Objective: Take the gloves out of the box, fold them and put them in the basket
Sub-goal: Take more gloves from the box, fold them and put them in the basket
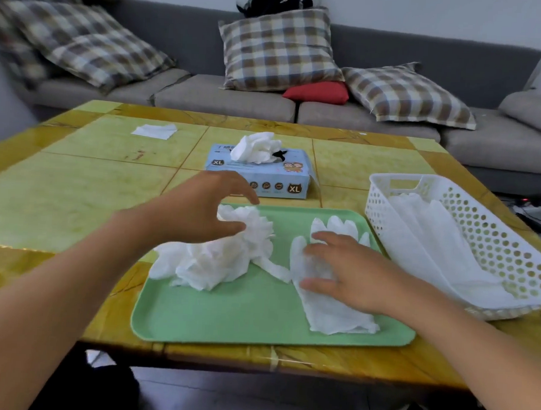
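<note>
A light blue glove box (264, 176) stands mid-table with white gloves (256, 147) bunched out of its top. In front lies a green tray (256, 323). On its left is a crumpled heap of white gloves (216, 261); my left hand (200, 210) hovers over the heap's top, fingers loosely curved, thumb touching it. On the tray's right a single white glove (326, 314) lies flat, and my right hand (344, 271) presses on it with straight fingers. A white perforated basket (481, 216) at the right holds folded gloves (433, 241).
A white tissue-like sheet (154, 130) lies at the table's far left. The table (60, 193) is yellow-green tiled, its near edge just below the tray. A grey sofa (206, 98) with checked cushions runs behind the table.
</note>
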Motion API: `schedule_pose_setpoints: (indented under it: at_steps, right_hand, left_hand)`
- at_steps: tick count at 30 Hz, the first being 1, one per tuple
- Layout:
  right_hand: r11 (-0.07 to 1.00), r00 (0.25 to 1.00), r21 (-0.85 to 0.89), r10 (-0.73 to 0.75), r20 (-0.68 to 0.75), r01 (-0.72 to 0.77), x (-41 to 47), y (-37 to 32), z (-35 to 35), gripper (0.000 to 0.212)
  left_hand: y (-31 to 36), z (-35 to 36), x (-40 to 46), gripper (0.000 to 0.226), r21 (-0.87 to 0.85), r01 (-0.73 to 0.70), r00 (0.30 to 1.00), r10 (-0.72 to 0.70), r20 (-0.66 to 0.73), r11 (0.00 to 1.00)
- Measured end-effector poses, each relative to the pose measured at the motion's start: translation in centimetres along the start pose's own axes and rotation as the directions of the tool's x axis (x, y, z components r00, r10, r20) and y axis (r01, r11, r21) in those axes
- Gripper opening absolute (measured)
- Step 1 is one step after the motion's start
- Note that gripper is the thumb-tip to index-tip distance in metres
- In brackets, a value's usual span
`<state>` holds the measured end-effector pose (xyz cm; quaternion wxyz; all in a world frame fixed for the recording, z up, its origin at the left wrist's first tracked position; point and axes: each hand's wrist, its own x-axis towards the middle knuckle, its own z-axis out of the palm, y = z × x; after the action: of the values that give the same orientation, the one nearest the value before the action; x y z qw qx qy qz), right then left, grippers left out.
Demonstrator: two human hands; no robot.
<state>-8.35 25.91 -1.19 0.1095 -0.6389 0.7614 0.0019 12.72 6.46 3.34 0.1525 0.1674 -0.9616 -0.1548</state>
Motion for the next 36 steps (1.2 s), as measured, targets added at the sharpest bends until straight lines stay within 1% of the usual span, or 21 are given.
schedule_pose_setpoints:
  at_steps: [1,2,3,4,6,8,10,11,13,16,19,20,21,23,24,25,27,30,33,35,36]
  right_hand:
    - [0.999,0.994,0.028,-0.027,-0.104,0.030,0.3,-1.0,-0.7,0.064]
    - [0.993,0.979,0.085,-0.067,-0.194,0.084,0.7,-2.1,-1.2,0.055]
    - [0.976,0.961,0.160,-0.105,-0.254,0.149,1.2,-3.3,-1.5,0.045]
    - [0.949,0.950,0.237,-0.140,-0.280,0.210,2.0,-4.8,-1.6,0.039]
    - [0.894,0.943,0.362,-0.160,-0.291,0.263,3.8,-7.9,-1.5,0.034]
    - [0.866,0.940,0.434,-0.106,-0.326,0.248,6.1,-10.3,-1.2,0.036]
    - [0.894,0.948,0.400,-0.075,-0.309,0.201,8.4,-11.6,-0.8,0.035]
    - [0.919,0.957,0.351,-0.079,-0.278,0.178,9.2,-11.8,-0.7,0.028]
    - [0.941,0.968,0.290,-0.113,-0.225,0.177,9.7,-11.3,-0.3,0.013]
    - [0.914,0.955,0.326,-0.166,-0.244,0.242,8.4,-9.2,-0.4,0.007]
    - [0.845,0.933,0.444,-0.163,-0.320,0.299,6.5,-6.2,-0.8,0.009]
    - [0.805,0.934,0.516,-0.127,-0.334,0.294,6.0,-5.6,-0.9,0.011]
    - [0.742,0.939,0.609,-0.078,-0.336,0.280,5.4,-5.0,-1.1,0.012]
    - [0.546,0.956,0.805,0.025,-0.293,0.232,4.4,-4.5,-1.5,0.014]
    - [0.439,0.968,0.876,0.052,-0.247,0.200,3.8,-4.2,-1.7,0.017]
    - [0.360,0.976,0.916,0.054,-0.210,0.177,3.3,-3.8,-1.9,0.020]
    - [0.253,0.985,0.957,0.060,-0.164,0.144,2.5,-3.1,-2.1,0.026]
    - [0.091,0.989,0.991,0.107,-0.103,0.093,2.0,-2.5,-2.0,0.024]
    - [-0.050,0.991,0.998,0.130,-0.035,0.041,1.7,-2.0,-1.6,0.023]
    - [-0.105,0.991,0.994,0.131,-0.012,0.026,1.7,-2.1,-1.2,0.022]
    - [-0.096,0.991,0.995,0.136,-0.009,0.022,1.7,-2.3,-1.0,0.020]
  left_hand:
    - [-1.2,-0.6,-0.9,0.047,0.033,0.053,0.999,-0.053,-0.005,0.998]
    - [-2.2,-0.9,-1.6,0.053,0.068,0.103,0.994,-0.105,0.020,0.992]
    - [-2.9,-1.1,-2.1,0.058,0.100,0.142,0.986,-0.150,0.070,0.985]
    - [-3.3,-1.3,-2.2,0.063,0.115,0.169,0.975,-0.183,0.129,0.979]
    - [-3.7,-1.6,-2.2,0.075,0.092,0.209,0.941,-0.226,0.251,0.974]
    - [-3.7,-1.7,-2.2,0.086,0.072,0.238,0.916,-0.248,0.314,0.969]
    - [-4.5,-1.3,-2.1,0.093,0.077,0.239,0.912,-0.251,0.326,0.968]
    - [-4.7,-1.0,-2.1,0.095,0.085,0.229,0.911,-0.244,0.331,0.970]
    - [-5.2,-0.6,-2.0,0.098,0.097,0.195,0.920,-0.216,0.328,0.976]
    - [-6.0,-0.3,-1.7,0.101,0.106,0.199,0.929,-0.222,0.298,0.974]
    - [-6.3,0.2,-1.3,0.102,0.111,0.189,0.929,-0.215,0.302,0.976]
    - [-6.2,0.3,-1.2,0.103,0.105,0.189,0.928,-0.212,0.307,0.976]
    - [-6.0,0.3,-1.1,0.102,0.101,0.189,0.926,-0.211,0.312,0.977]
    - [-5.4,0.1,-1.2,0.096,0.096,0.175,0.928,-0.197,0.315,0.980]
    - [-5.0,0.1,-1.3,0.091,0.092,0.155,0.935,-0.176,0.308,0.984]
    - [-4.6,0.0,-1.4,0.086,0.086,0.138,0.939,-0.158,0.305,0.987]
    - [-3.8,0.1,-1.6,0.078,0.073,0.144,0.929,-0.160,0.334,0.987]
    - [-3.2,0.6,-1.6,0.078,0.078,0.156,0.887,-0.174,0.427,0.985]
    - [-2.9,1.3,-1.4,0.074,0.120,0.151,0.883,-0.189,0.429,0.981]
    - [-2.7,1.7,-1.3,0.067,0.148,0.131,0.895,-0.182,0.408,0.980]
    - [-2.7,2.0,-1.2,0.064,0.152,0.128,0.900,-0.179,0.397,0.980]
